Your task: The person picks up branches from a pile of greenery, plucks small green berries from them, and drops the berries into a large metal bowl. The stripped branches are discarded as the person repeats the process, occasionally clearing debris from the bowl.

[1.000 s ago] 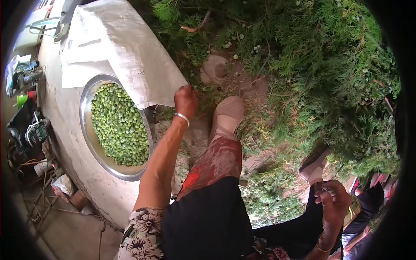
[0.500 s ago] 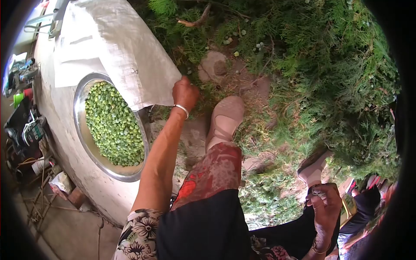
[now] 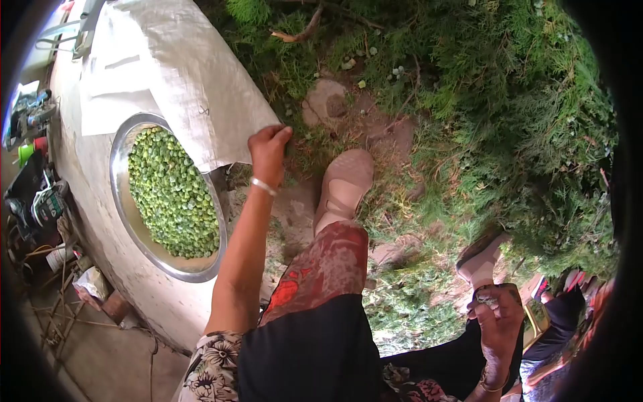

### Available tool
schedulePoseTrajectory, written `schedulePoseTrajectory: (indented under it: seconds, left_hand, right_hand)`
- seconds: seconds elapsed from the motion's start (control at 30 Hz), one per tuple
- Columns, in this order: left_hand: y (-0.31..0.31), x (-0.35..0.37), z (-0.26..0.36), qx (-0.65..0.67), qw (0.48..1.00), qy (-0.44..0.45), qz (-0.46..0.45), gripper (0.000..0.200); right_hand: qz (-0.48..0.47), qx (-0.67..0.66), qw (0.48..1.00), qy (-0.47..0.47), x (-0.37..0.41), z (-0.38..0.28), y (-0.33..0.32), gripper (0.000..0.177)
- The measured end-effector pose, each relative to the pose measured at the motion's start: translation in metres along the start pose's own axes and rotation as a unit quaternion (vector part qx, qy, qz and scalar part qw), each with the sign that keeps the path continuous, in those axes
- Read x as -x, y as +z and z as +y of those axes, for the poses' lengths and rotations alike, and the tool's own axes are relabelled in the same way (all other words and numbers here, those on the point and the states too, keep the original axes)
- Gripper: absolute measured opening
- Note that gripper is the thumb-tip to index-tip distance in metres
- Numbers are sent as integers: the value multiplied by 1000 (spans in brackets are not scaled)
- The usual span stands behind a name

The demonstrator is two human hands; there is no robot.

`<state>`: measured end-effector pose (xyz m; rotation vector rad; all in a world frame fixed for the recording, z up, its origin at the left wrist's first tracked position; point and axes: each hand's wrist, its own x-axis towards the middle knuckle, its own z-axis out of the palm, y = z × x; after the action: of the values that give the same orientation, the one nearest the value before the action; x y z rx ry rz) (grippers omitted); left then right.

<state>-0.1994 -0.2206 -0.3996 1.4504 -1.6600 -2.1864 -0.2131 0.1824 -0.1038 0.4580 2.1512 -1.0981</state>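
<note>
My left hand (image 3: 268,153), with a pale bangle at the wrist, is closed, its thumb and fingertips together and pointing right. It overlaps the lower right edge of a white woven sheet (image 3: 194,87). Whether its fingers grip the sheet or something small is hidden. The sheet covers the upper right part of a wide metal basin (image 3: 119,194), which holds a heap of small green juniper cones (image 3: 173,201). At the lower right, my right hand (image 3: 499,318) is curled, palm up, round something small and pale that I cannot make out.
Green conifer branches (image 3: 489,120) fill the upper right. The basin stands on a pale concrete ledge (image 3: 100,221); tools and clutter (image 3: 40,201) lie to its left. My shoe (image 3: 348,171) rests on the ground. Another person's clothing (image 3: 559,325) shows at the right edge.
My left hand has shifted left and slightly down along the sheet's edge, and its thumb now points right. The sheet and basin stay nearly in place. My right hand remains curled.
</note>
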Motion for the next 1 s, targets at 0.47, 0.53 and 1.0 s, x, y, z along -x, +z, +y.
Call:
schedulePoseTrajectory:
  seconds: [0.47, 0.53, 1.0]
  left_hand:
    - [22, -59, 19, -579, 788, 208, -26, 29]
    - [21, -63, 19, -589, 785, 185, -43, 28]
    - [-5, 46, -16, 151, 982, -88, -71, 12]
  right_hand:
    - [-8, 44, 999, -19, -3, 0, 1, 19]
    - [-9, 43, 999, -18, -3, -1, 1, 19]
    - [-25, 28, 999, 3, -3, 0, 0, 20]
